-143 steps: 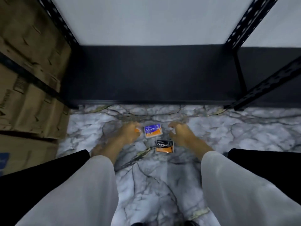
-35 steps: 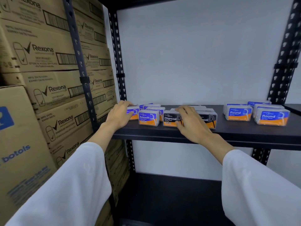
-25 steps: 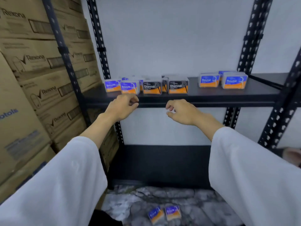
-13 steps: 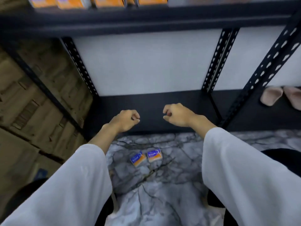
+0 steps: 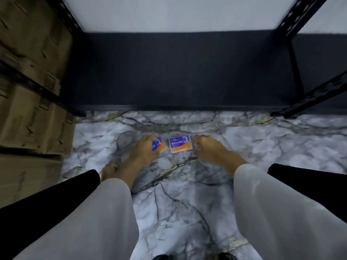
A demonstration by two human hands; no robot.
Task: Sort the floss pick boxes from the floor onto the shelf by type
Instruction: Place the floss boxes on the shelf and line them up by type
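Marble floor [image 5: 187,194]: grey and white stone with dark cracks. Two small boxes lie on it, close in front of the black shelf.

Smooth box [image 5: 180,144]: blue on top, orange at the bottom, with the word "Smooth" on it. It lies flat on the floor between the two hands.

Other box [image 5: 159,146]: blue and orange too. Only the letters "nd" show, because the left hand covers the rest. It is just beside the Smooth box, on its left, and it looks tipped a bit.

Left hand [image 5: 145,150]: down at the floor, fingers curled round the other box and holding it.

Right hand [image 5: 205,148]: down at the floor, right next to the right edge of the Smooth box. Its fingers are bent in. It is too blurry to tell if they have hold of the box or only touch it.

Sleeves [image 5: 97,222]: long and white, one on each arm.

Black shelf [image 5: 178,72]: the low board of the rack, dark and flat, just past the boxes.

Rack posts [image 5: 300,17]: black metal with holes.

Cardboard cartons [image 5: 32,81]: brown, stacked on the left side.

Wall [image 5: 169,14]: pale grey, behind the shelf.
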